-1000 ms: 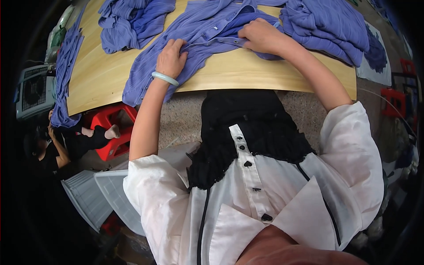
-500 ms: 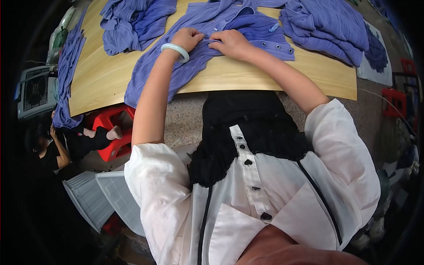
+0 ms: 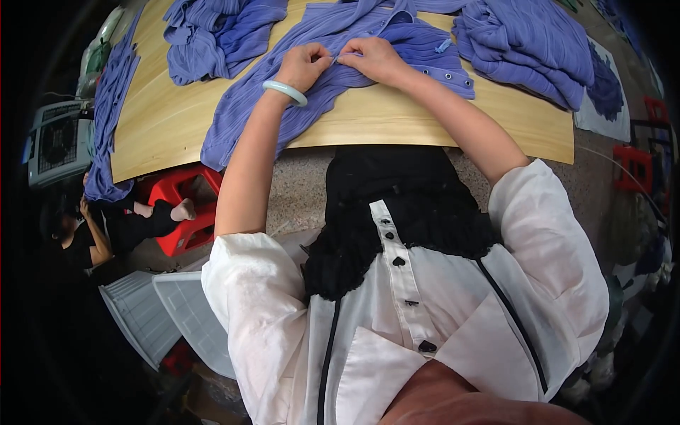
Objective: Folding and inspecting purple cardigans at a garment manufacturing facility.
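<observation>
A blue pleated garment (image 3: pixel 397 53) lies spread on the wooden tabletop (image 3: pixel 170 106), straight ahead of the person, one long part trailing toward the near left edge. Both hands meet at its middle: the left hand (image 3: pixel 303 65), a pale green bangle (image 3: pixel 285 91) on its wrist, and the right hand (image 3: pixel 373 59) each have their fingers pinched together on the same small bit of the cloth. Just to the right of the hands, an edge with a row of snaps or eyelets (image 3: pixel 446 74) lies open and flat, so the fastening or fine work looks only partly done; how much is finished under the hands cannot be told.

Two more heaps of the same blue cloth flank it, one at the far left (image 3: pixel 219 32), one at the far right (image 3: pixel 528 42), neither crowding the hands. Another blue strip hangs over the tabletop's left end (image 3: pixel 106 113). Below stand a red stool (image 3: pixel 188 212) and white plastic crates (image 3: pixel 163 315), with another person seated low at the left (image 3: pixel 106 227).
</observation>
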A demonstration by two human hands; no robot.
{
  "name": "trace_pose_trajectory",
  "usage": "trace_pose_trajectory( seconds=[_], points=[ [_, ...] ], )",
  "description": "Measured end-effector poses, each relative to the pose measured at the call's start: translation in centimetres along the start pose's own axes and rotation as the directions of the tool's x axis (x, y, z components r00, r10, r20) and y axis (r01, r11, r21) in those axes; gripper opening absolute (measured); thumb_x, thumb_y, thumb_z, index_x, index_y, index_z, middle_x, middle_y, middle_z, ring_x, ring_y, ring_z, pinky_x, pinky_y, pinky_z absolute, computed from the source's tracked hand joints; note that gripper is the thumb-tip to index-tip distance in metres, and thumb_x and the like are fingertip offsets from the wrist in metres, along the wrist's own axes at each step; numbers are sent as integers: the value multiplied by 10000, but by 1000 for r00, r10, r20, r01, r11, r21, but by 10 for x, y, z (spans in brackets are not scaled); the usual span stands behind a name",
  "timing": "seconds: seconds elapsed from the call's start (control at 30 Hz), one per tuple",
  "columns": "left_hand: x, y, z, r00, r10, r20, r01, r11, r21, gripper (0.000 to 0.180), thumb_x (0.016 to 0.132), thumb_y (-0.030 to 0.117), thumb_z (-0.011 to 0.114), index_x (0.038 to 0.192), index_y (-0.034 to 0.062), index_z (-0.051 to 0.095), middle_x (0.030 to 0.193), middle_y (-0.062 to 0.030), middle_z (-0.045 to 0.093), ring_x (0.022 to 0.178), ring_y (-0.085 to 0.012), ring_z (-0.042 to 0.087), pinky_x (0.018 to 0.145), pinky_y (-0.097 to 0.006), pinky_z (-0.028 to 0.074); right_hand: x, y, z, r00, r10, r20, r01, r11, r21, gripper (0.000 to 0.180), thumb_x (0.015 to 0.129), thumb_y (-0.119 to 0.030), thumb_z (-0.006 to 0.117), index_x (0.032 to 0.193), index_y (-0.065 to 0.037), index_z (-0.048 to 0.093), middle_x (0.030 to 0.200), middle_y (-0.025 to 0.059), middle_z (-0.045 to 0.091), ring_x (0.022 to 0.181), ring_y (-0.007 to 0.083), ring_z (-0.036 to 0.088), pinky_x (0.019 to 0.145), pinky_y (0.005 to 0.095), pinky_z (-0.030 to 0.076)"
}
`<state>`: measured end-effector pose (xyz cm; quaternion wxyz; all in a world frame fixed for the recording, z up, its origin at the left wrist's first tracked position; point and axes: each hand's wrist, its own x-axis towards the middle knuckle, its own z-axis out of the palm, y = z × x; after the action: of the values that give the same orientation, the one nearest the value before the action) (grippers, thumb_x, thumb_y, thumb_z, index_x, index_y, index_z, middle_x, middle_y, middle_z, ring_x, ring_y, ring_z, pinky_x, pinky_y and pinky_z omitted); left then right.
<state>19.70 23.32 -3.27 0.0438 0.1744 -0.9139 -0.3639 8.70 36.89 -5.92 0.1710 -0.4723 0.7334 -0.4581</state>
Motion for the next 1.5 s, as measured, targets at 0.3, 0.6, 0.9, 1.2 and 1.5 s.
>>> trace_pose_trajectory(
  seconds=[0.3,0.6,0.9,1.2,1.5],
  points=[
    [1,-11,1,997,-41,61,61,923,-379,93,757,125,564,734,35,562,600,40,486,549,-36,403,503,-189,343,4,1,-2,993,16,117,-8,998,-70,249,659,-295,639,763,-69,631,695,92,608,662,217,577,619,305,445],
    [3,-10,-3,983,-119,140,150,959,-242,105,751,137,573,759,32,566,626,20,504,600,-43,428,557,-191,369,-15,-9,-29,981,64,184,-1,947,-322,274,671,-308,606,852,-103,617,766,100,598,756,247,567,669,334,437],
    [27,33,11,996,-82,43,73,978,193,302,768,268,555,880,-9,600,750,-67,607,683,-122,540,643,-257,420,-21,-8,-38,990,55,126,-24,972,-234,229,699,-261,574,852,-95,609,762,109,600,740,275,568,663,358,435],
    [26,18,14,1000,-4,9,4,1000,-19,167,730,191,561,786,39,603,651,-110,593,615,-224,571,599,-302,438,-16,-6,-34,999,37,2,-36,978,-208,215,717,-244,551,845,-77,597,748,132,596,756,303,561,682,375,434],
    [18,24,14,993,117,-28,-117,993,-14,120,762,133,526,801,19,536,656,-118,555,604,-207,537,577,-296,425,-7,-3,-31,999,45,-25,-49,983,-177,214,703,-259,572,821,-86,616,756,131,602,751,289,569,689,366,438]
  ],
)
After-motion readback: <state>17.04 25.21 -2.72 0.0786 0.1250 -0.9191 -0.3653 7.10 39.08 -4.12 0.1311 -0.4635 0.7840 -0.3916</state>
